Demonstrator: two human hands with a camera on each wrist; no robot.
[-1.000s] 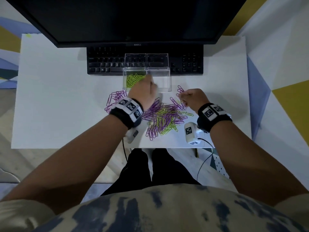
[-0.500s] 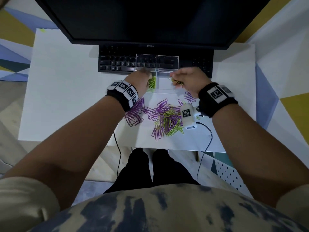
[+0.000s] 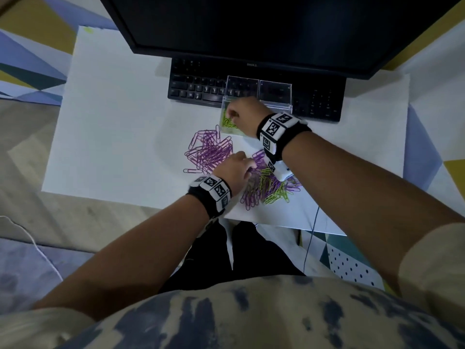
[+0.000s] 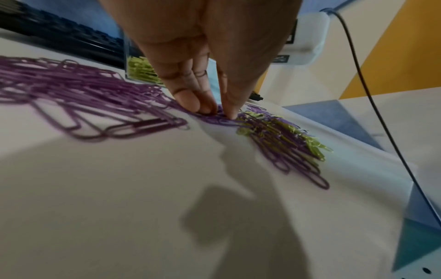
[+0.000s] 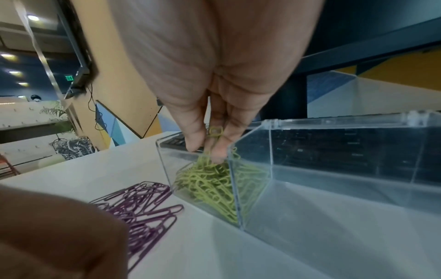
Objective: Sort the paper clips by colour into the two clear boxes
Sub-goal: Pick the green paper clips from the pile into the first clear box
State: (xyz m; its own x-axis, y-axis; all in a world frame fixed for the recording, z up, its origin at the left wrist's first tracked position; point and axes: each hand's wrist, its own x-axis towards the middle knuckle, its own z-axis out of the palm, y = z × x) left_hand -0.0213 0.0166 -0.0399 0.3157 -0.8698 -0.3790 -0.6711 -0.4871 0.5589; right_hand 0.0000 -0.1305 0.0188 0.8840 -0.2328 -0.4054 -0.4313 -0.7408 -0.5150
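The right hand (image 5: 212,105) reaches into the left clear box (image 5: 203,190), fingers bunched round a few green clips (image 5: 216,132) over the green heap there – the right clear box (image 5: 346,169) looks empty. The left hand (image 4: 205,62) presses narrow, nearly straight fingertips (image 4: 230,111) onto purple clips (image 4: 214,118) at the edge of the mixed pile (image 3: 270,188), beside the all-purple pile (image 3: 208,149) on the white table (image 3: 113,127). Risks, as I judge them: linked clips may drag a green one along with the purple – or the right hand may lift sorted clips out as it withdraws
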